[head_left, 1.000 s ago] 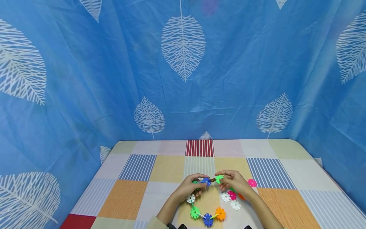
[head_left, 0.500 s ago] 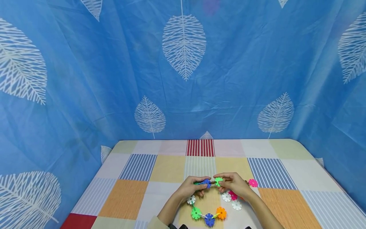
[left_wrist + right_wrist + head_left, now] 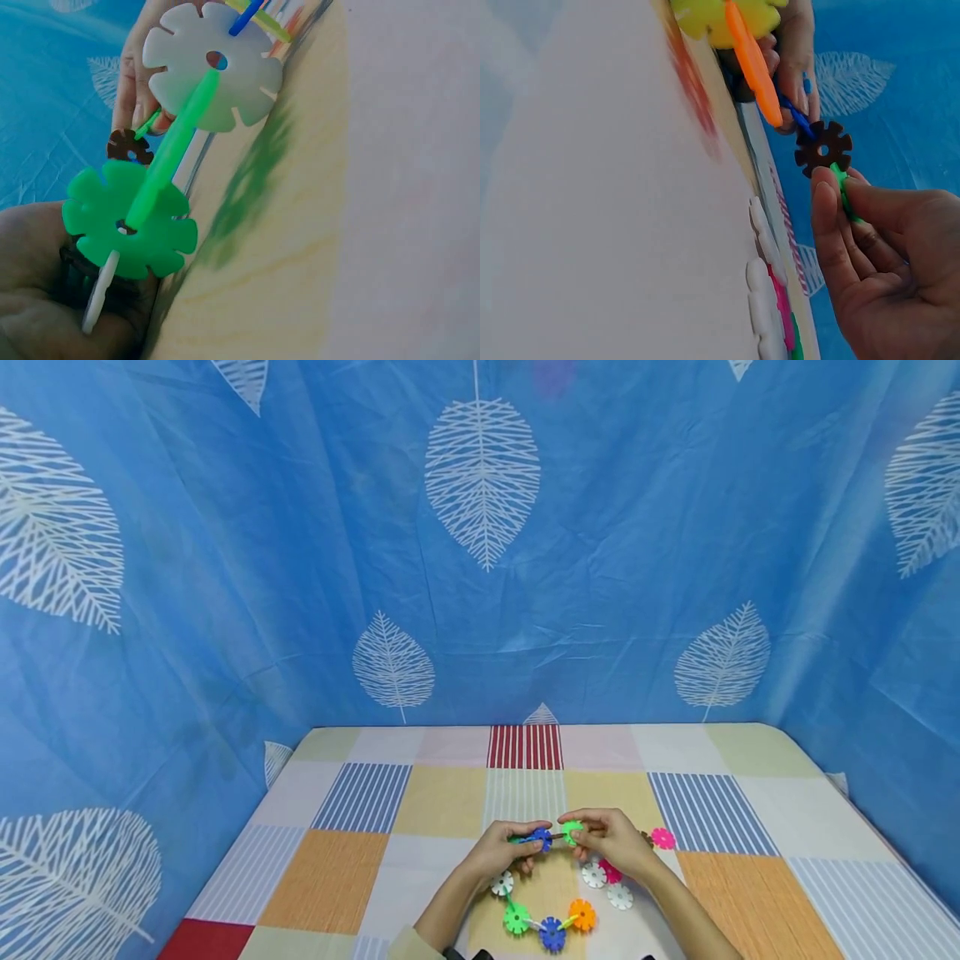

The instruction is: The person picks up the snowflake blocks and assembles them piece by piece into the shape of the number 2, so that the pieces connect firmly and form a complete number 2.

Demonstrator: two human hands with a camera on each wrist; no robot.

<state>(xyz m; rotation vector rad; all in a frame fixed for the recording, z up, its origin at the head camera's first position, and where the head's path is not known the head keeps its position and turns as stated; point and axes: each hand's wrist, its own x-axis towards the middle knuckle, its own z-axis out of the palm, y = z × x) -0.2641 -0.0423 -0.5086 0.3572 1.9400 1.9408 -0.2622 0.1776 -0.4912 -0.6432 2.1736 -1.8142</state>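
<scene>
A chain of flower-shaped notched plastic discs curves across the near table. My left hand (image 3: 501, 850) pinches a blue disc (image 3: 542, 839) in its upper part. My right hand (image 3: 611, 843) pinches a green disc (image 3: 841, 187) between thumb and fingers. A brown disc (image 3: 823, 148) sits between the two, touching both the blue and green pieces. Lower on the chain are a white disc (image 3: 502, 883), a green disc (image 3: 517, 918), a blue disc (image 3: 552, 935) and an orange disc (image 3: 582, 915). My left fingertips are partly hidden in the left wrist view.
Loose white discs (image 3: 619, 896) and a pink disc (image 3: 611, 872) lie beside my right forearm. Another pink disc (image 3: 663, 838) lies farther right. A patchwork cloth (image 3: 427, 785) covers the table, and a blue leaf-patterned curtain (image 3: 600, 568) surrounds it.
My right hand has shifted slightly left with the green disc, narrowing the gap to my left hand. The brown disc between them now appears thinner, turned more edge-on. The left hand stays nearly still.
</scene>
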